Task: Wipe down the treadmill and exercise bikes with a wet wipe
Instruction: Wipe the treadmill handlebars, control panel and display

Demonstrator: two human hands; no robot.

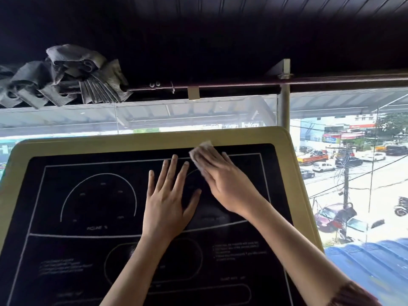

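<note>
The treadmill console (88, 217) fills the lower view, a black panel with white dial outlines and an "INCLINE %" label inside a yellow-green frame (154, 138). My left hand (169, 202) lies flat on the panel's middle with its fingers spread and straight. My right hand (223, 180) presses a white wet wipe (202, 151) against the panel's upper edge, right of centre, with straight fingers. Most of the wipe is hidden under those fingers; only its top corner and left edge show.
A large window stands directly behind the console, with a grey metal post (283, 107) and a dark curtain rod (220, 85) above it. Bunched grey curtain fabric (66, 78) hangs at the upper left. A street with parked cars (331, 215) lies far below on the right.
</note>
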